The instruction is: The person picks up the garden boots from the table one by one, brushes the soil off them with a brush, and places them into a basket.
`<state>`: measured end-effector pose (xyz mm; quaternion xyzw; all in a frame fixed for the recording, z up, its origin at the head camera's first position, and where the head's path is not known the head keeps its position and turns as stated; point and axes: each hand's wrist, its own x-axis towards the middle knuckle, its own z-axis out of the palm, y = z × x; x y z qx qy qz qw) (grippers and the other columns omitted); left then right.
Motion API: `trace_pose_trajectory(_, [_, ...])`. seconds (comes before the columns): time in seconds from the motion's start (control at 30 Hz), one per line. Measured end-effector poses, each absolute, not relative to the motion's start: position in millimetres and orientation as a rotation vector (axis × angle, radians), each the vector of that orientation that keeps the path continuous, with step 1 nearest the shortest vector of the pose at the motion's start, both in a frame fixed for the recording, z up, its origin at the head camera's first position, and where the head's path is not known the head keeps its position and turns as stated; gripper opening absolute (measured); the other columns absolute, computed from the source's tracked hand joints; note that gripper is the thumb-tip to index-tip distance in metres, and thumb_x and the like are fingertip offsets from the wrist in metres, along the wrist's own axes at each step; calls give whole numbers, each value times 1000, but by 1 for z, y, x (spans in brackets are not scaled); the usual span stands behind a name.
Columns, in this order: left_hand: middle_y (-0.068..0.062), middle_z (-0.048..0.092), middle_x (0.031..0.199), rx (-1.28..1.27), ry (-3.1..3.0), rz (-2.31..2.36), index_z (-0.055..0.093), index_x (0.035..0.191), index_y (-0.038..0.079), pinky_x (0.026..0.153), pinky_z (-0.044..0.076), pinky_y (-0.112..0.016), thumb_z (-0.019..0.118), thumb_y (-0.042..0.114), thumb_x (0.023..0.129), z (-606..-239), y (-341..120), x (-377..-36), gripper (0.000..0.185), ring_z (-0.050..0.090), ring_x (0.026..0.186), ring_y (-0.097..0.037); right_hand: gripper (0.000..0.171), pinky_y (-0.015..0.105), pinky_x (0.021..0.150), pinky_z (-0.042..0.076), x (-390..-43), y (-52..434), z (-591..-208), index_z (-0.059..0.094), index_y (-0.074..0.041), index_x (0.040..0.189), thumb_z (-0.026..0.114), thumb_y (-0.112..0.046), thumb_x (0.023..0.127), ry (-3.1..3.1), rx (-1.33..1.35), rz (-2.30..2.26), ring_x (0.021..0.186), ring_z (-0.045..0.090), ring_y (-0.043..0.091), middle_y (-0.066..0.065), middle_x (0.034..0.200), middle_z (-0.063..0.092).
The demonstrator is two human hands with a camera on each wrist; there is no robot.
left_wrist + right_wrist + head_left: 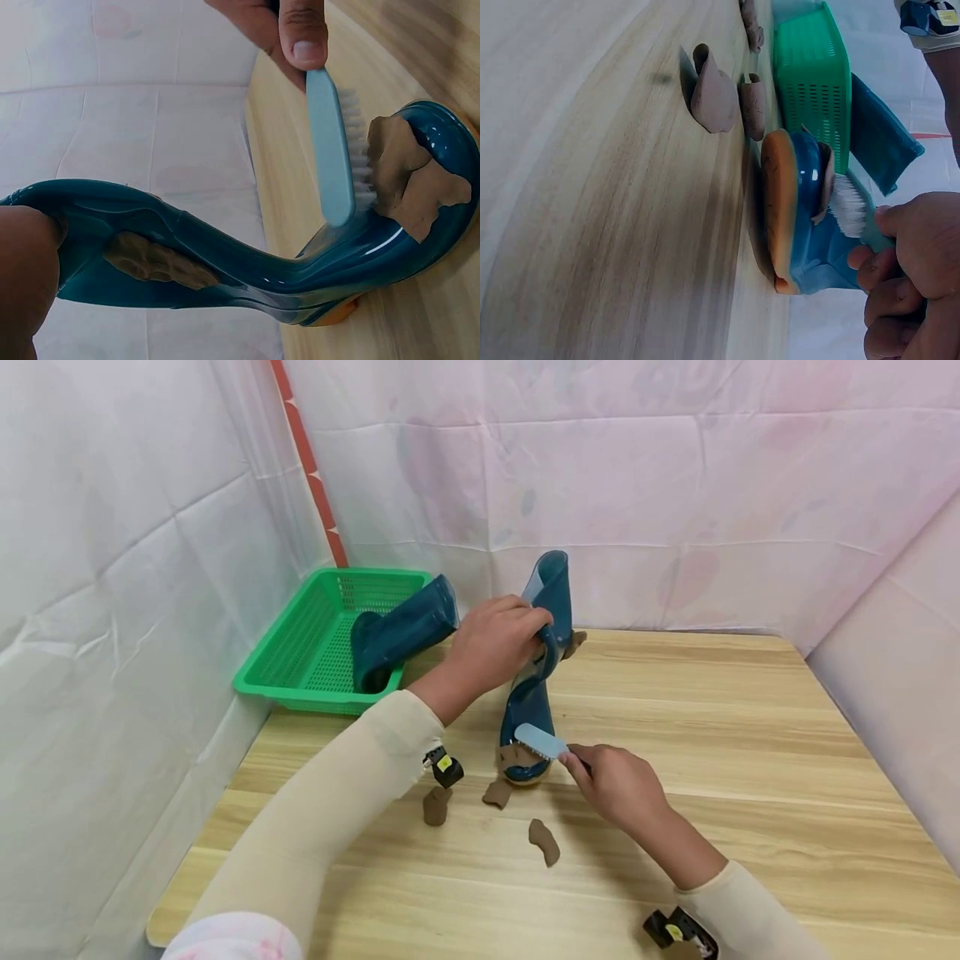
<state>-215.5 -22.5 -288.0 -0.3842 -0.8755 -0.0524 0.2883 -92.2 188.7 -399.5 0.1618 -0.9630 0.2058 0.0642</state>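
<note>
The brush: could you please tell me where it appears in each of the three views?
Head: the brush is at centre, on the boot's toe, held by the right hand.
Left wrist: upper centre.
Right wrist: right of centre.
Shared landmark: the brown clay lump on the toe.

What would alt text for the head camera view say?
A left hand grips the shaft of a dark teal rubber boot while the right hand holds a pale blue brush to its clay-smeared toe. Clay lumps lie on the wooden table.
</note>
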Motion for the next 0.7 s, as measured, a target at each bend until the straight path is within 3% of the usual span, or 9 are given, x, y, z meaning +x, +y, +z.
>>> trace_pose_trajectory(0.3, [3, 76, 108, -1006, -2362, -163, 72, 120, 16, 94, 52, -30, 67, 26, 102, -289, -25, -215, 21, 64, 107, -16, 35, 26, 44, 26, -77, 198, -392, 76, -8, 122, 61, -35, 105, -2940, 500, 624, 47, 31, 8, -9, 56, 40])
trace_pose_trajectory(0.7, [3, 76, 109, -1018, -2359, -173, 72, 120, 17, 93, 53, -31, 65, 24, 103, -292, -25, -217, 20, 65, 106, -16, 30, 25, 44, 26, -68, 206, -390, 79, -11, 117, 63, -33, 104, -2957, 514, 635, 48, 31, 6, -11, 56, 40])
